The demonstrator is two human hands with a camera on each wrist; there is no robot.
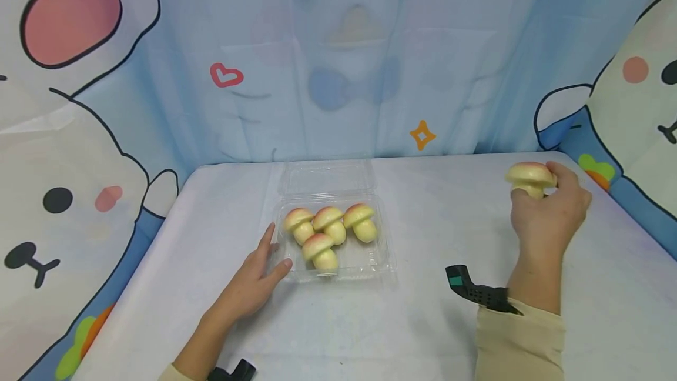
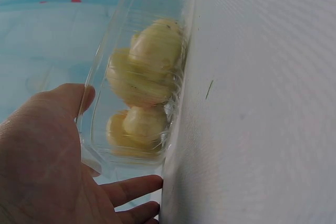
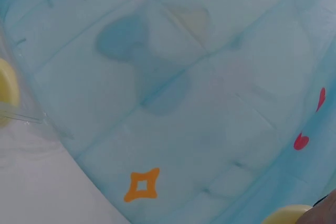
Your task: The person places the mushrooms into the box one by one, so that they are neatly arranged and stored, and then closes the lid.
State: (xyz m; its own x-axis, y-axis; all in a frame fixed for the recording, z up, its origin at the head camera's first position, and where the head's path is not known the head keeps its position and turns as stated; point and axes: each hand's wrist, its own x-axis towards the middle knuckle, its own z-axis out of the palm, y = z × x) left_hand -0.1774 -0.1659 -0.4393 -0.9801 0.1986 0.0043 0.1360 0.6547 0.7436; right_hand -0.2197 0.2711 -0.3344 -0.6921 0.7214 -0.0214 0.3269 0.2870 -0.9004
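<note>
At the right of the head view, my right hand holds a mushroom-shaped bun above the table, pinched between thumb and fingers, cap up. Only a sliver of that bun and of the hand shows in the right wrist view. A clear plastic clamshell box lies with its lid folded back, and several matching buns with reddish-yellow caps rest inside. My left hand rests against the box's left side, fingers extended; in the left wrist view its thumb lies at the rim.
White cloth covers the table. A pale blue curtain with printed cartoon animals hangs along the back and both sides. A black strap sits on the right wrist above a beige sleeve.
</note>
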